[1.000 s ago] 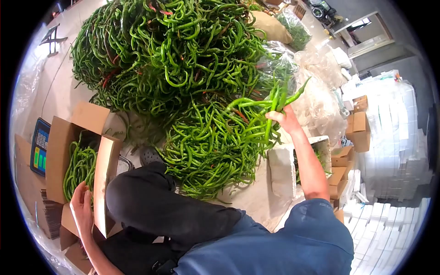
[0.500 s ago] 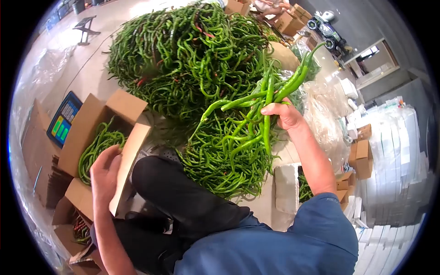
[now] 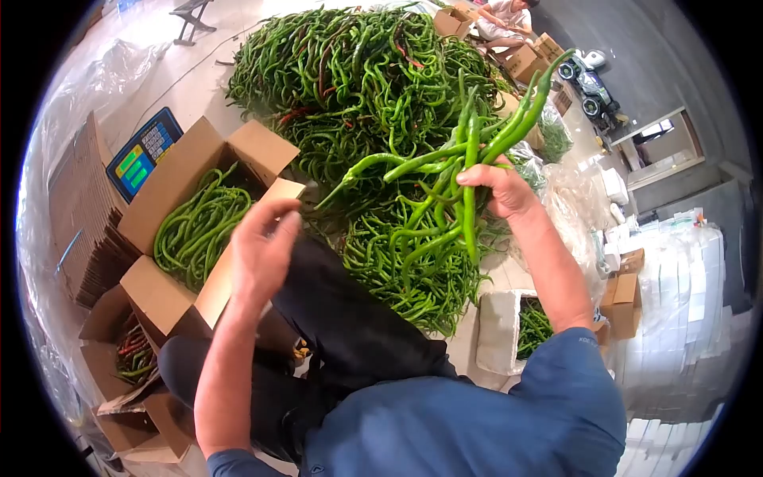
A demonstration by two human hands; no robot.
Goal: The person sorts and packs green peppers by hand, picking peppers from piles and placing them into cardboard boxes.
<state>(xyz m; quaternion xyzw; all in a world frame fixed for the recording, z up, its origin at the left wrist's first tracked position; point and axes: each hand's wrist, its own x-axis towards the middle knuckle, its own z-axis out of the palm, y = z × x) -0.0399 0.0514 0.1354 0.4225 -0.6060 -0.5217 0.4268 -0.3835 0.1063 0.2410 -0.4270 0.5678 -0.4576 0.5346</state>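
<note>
My right hand [image 3: 505, 187] is closed round a loose bunch of long green peppers [image 3: 470, 151], held up over the pepper heap [image 3: 413, 270]. Above the right flap of an open cardboard box [image 3: 171, 187] is my left hand [image 3: 266, 246], its fingers bent and slightly apart, with nothing seen in them. Coiled green peppers [image 3: 203, 226] lie inside that box. Behind both hands rises a larger pile of green peppers [image 3: 334, 79] with some red ones in it.
A scale with a lit display [image 3: 145, 155] stands behind the box. Lower left, another box [image 3: 99, 350] holds reddish peppers. A white foam box [image 3: 498, 330] with green peppers sits at the right. Another person [image 3: 505, 24] sits at the back near cartons.
My left hand has come up and right, away from the box's peppers. The bunch in my right hand stays raised. The view has shifted, showing more of the left side and back.
</note>
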